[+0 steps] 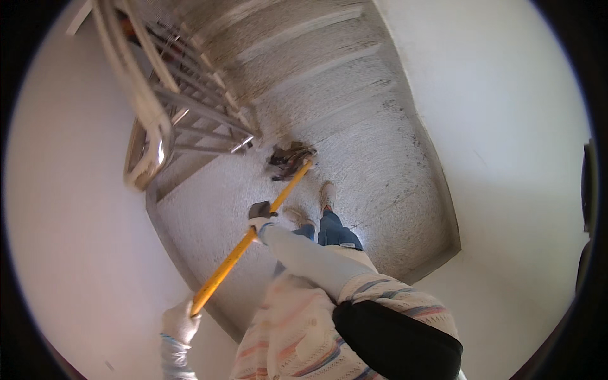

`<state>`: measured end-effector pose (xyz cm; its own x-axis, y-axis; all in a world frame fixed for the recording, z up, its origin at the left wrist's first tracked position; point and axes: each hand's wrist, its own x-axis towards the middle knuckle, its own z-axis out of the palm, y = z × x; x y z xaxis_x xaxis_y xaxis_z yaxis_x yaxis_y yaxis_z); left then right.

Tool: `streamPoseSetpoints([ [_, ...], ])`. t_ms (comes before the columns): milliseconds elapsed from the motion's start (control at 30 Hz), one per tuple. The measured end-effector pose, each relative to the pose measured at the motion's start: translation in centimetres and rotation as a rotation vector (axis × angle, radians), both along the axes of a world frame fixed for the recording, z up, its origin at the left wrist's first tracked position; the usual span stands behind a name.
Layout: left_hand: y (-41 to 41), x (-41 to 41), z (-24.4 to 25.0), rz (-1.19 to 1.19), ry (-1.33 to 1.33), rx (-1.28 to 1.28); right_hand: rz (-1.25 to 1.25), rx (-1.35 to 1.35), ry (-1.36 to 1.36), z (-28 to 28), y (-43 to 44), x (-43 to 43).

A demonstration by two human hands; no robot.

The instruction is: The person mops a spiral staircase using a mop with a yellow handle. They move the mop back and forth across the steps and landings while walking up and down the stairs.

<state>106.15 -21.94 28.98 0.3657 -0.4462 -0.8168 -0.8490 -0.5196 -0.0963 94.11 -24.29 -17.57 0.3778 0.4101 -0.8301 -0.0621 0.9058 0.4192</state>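
A long yellow mop handle (pixel 228 266) runs slantwise from the lower left to the middle of the picture. Around its upper end is my left hand (pixel 180 323), in a light glove. Further down, my right hand (pixel 261 216) grips it, in a glove that looks dark over the fingers and light at the wrist. At the far end, a mop head (pixel 289 160) of dark, mixed cloth strips lies on the speckled landing floor (pixel 389 190), just ahead of my shoes.
Speckled stairs (pixel 323 66) meet the landing at the top. A metal railing (pixel 204 109) with a curved handrail (pixel 156 128) stands at the upper left. White walls (pixel 498 166) with a grey skirting band border the landing on both sides.
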Motion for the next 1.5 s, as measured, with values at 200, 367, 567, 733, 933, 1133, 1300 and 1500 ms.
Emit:
streamPoseSetpoints([
  [200,-6.8,-1.6,-11.8,0.038,0.141,0.008,-0.142,-0.406,0.133,-10.0,-10.5,-6.7],
  [367,-15.5,-9.4,-20.7,0.12,0.391,0.103,-0.111,-0.721,0.469,-13.6,-20.7,-16.8],
  [567,-18.3,-13.4,-25.0,-0.1,0.479,-0.108,-0.359,-0.595,0.57,-11.3,-26.9,-23.2],
  [733,-15.9,-8.1,-22.9,-0.122,0.439,-0.098,-0.53,-0.413,0.511,-11.0,-20.6,-18.2],
  [933,-5.4,-3.8,-13.2,-0.03,0.271,0.126,-0.038,-0.343,0.367,-9.5,-7.3,-8.7],
  [1133,0.8,-1.5,3.9,-0.156,0.004,0.367,0.013,0.263,0.134,7.4,8.0,-0.7],
  [1300,0.5,1.0,14.0,-0.283,-0.264,0.583,-0.235,0.955,0.205,19.6,12.0,1.6],
  [1500,1.9,3.4,16.7,-0.382,-0.405,0.465,-0.14,0.987,0.209,24.3,11.6,4.9],
])
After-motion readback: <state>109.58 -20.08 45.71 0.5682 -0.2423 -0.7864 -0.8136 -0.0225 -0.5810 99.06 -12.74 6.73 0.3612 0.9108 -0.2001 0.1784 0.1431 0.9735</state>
